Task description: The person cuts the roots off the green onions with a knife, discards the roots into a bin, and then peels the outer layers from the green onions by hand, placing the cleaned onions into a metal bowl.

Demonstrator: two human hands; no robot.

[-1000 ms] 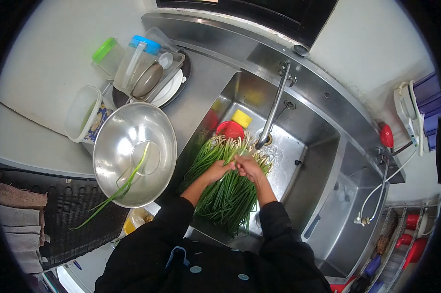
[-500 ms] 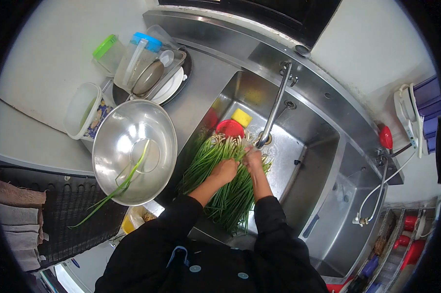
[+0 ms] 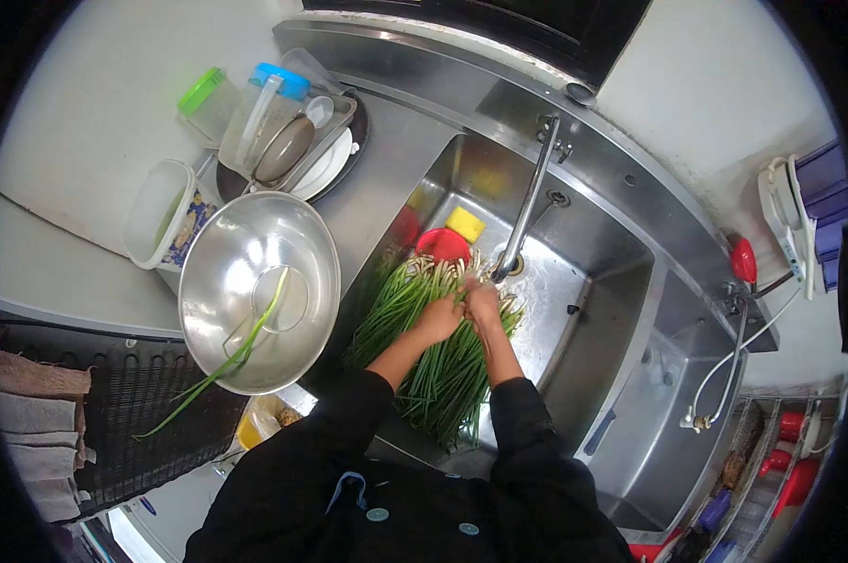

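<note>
Room in the sink is to the right, between the green onions and the far wall. Left hand and right hand meet over the pile, fingers curled, tips blurred, can't tell what's pinched. Steel bowl holds one stalk, end over the rim.

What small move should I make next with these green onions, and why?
Perhaps tug lightly at one pale end with your right hand while your left hand steadies it. Your hands meet beside the pale ends of the green onions heaped in the sink, though what they pinch is too small to tell. Few stalks lie in the steel bowl.
</note>
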